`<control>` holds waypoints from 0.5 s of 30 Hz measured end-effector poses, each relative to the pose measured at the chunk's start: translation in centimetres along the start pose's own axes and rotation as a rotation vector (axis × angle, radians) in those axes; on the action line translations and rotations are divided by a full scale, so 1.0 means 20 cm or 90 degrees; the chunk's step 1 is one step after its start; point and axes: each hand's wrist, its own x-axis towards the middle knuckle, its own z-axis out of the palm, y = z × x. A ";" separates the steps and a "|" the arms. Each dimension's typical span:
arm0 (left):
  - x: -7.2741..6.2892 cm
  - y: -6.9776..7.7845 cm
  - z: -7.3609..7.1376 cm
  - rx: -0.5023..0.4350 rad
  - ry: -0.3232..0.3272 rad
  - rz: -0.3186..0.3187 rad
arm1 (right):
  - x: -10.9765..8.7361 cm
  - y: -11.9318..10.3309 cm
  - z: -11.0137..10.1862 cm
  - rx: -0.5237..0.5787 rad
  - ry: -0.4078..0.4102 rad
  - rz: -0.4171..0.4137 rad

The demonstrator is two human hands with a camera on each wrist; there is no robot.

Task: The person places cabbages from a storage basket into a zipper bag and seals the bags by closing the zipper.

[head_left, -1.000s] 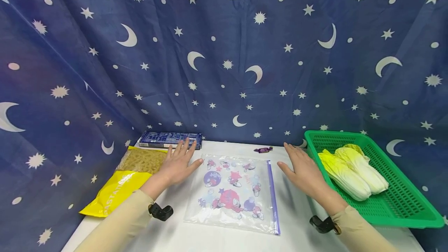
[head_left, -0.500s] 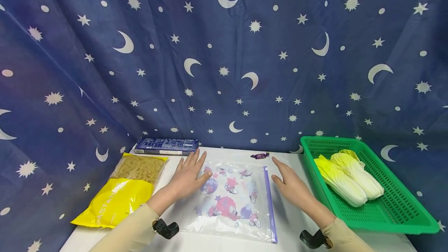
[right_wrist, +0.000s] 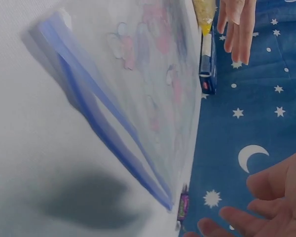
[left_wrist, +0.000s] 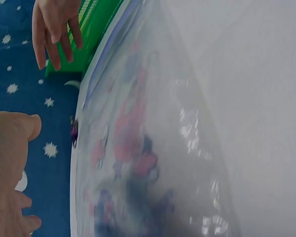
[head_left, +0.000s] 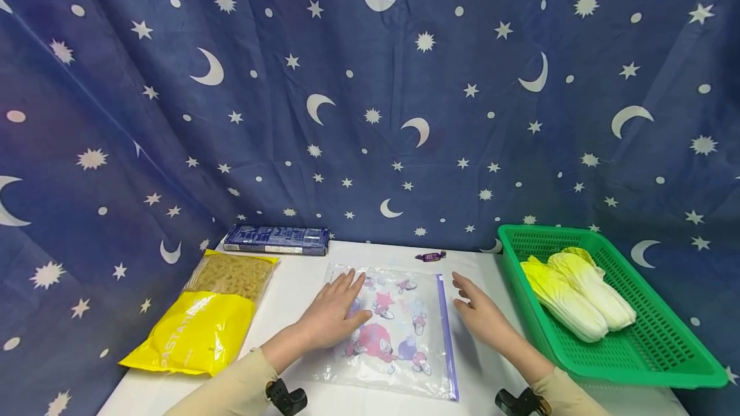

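A clear zip bag (head_left: 399, 371) printed with pink and purple figures lies flat on the white table, its purple zip edge (head_left: 448, 339) toward the right. Over the bag's left part is my left hand (head_left: 331, 313), fingers spread and holding nothing. My right hand (head_left: 484, 318) hovers just right of the zip edge, fingers loosely bent, with nothing in it. In the right wrist view the two strips of the zip (right_wrist: 96, 111) stand slightly apart, and the hand's shadow falls on the table beside them.
A yellow pasta bag (head_left: 202, 320) lies at the left, with a flat blue packet (head_left: 276, 240) behind it. Near the back edge is a purple wrapped candy (head_left: 430, 257). At the right stands a green basket (head_left: 665, 281) holding napa cabbages (head_left: 578, 294). A starry curtain (head_left: 370, 146) hangs behind.
My left hand has moved right, from beside the pasta bag to over the zip bag. My right hand has shifted slightly left and nearer, its fingers bending more. The head view has tilted slightly.
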 end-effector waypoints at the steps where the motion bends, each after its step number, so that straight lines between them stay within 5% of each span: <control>1: 0.00 0.01 0.01 -0.009 -0.008 0.005 | 0.00 0.01 0.00 0.010 -0.004 0.006; 9: 0.06 0.13 0.07 -0.057 -0.040 0.011 | -0.03 0.05 0.01 0.005 -0.010 0.025; 15: 0.10 0.23 0.13 -0.033 -0.074 0.007 | -0.03 0.09 0.02 0.016 -0.015 0.049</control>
